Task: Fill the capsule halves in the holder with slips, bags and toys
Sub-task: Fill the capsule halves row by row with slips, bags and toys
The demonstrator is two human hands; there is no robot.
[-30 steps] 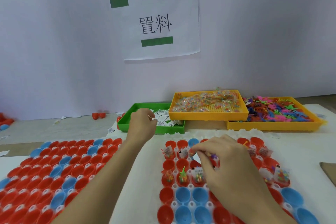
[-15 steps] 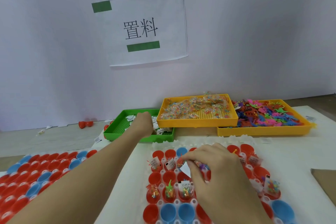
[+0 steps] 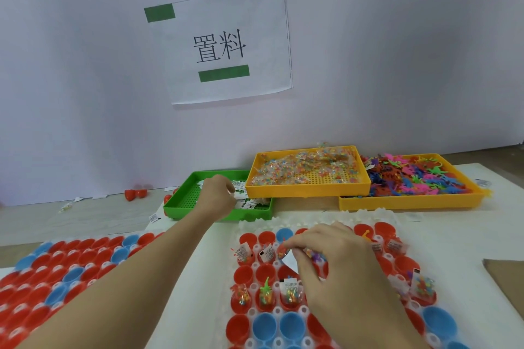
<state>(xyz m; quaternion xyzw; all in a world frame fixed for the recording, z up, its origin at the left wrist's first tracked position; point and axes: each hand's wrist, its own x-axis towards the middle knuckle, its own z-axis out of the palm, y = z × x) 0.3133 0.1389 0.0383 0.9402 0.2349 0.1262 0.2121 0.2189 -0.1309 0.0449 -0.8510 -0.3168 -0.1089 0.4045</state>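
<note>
Hands unmoved since before: left hand (image 3: 217, 197) (curled) in green tray (image 3: 181, 201).

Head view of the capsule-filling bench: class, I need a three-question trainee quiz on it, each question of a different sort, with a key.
1. True or false: the left hand reaches into the green tray of slips.
2. Which tray holds the loose toys? A) green B) middle yellow tray C) right-hand yellow tray
3. Fill in: the right hand hovers over the white ____ of capsule halves.

Key: 1 true; 2 C; 3 holder.
</note>
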